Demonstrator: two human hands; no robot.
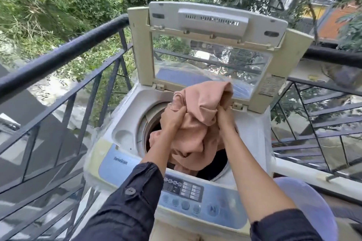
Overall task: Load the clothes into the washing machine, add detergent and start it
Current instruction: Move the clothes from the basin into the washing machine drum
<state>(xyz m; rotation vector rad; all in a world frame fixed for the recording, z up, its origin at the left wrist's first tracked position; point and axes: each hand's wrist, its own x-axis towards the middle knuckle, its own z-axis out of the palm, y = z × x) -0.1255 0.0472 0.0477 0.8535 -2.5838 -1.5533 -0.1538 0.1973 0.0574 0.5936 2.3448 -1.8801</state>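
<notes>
Balcony setting, as I view it from the head camera: a top-loading washing machine (125, 139) stands against a black metal railing (58, 55), with trees beyond. Its lid (215, 25) stands raised at the far edge, and the control panel (184, 188) runs along the near edge. Both forearms reach forward over the panel. The left hand (173, 117) and right hand (225, 117) each grip a fistful of the pink garment (197, 133), which is bunched above the drum (150, 123), its lower folds hanging into the opening.
</notes>
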